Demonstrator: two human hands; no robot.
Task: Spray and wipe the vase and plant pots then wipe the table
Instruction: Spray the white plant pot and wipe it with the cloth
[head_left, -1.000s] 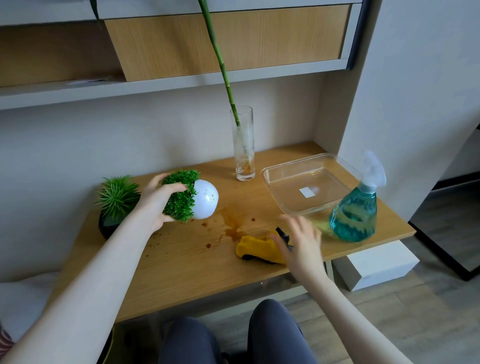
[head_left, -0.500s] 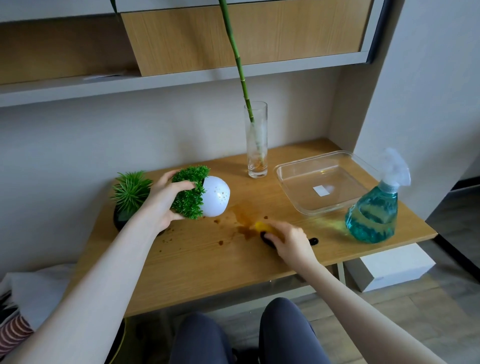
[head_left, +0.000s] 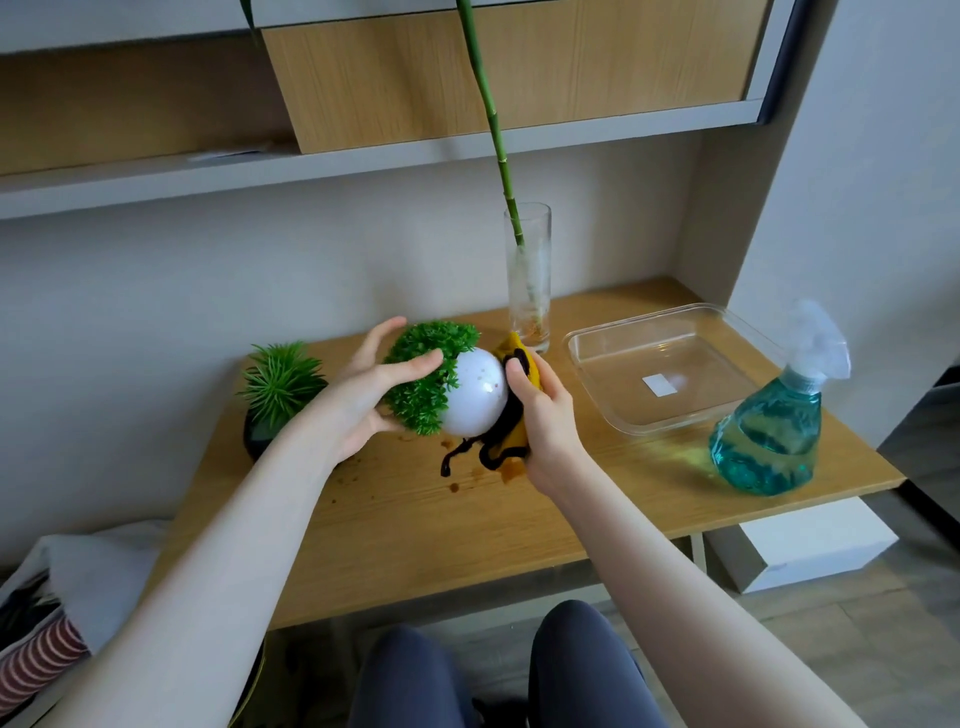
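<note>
- The left hand (head_left: 363, 400) holds the white round plant pot (head_left: 475, 395) tipped on its side above the table (head_left: 415, 525), with the pot's base pointing right and its bushy green plant (head_left: 428, 376) pointing left.
- The left grip is curled round the foliage: the thumb lies across the top of the greenery and the fingers wrap it from behind and below.
- The right hand (head_left: 545, 421) holds a yellow cloth with black trim (head_left: 511, 410) against the right side of the white pot; its grip is closed on the cloth, with the thumb near the pot's rounded base.
- Black strands of the cloth hang down below the pot, just above the table.
- Small brown spots show on the white pot, and brown stains (head_left: 457, 478) mark the table directly below the pot.
- Left of the white pot, a spiky green plant in a dark pot (head_left: 280, 395) stands upright on the table.
- Behind and right of the white pot, a tall clear glass vase (head_left: 530, 283) stands upright, holding a green bamboo stalk (head_left: 493, 119) that leans left as it rises.
- Right of the vase lies a clear rectangular dish (head_left: 660, 374).
- Further right of the white pot, near the table's right edge, stands a spray bottle of blue-green liquid (head_left: 774, 426).
</note>
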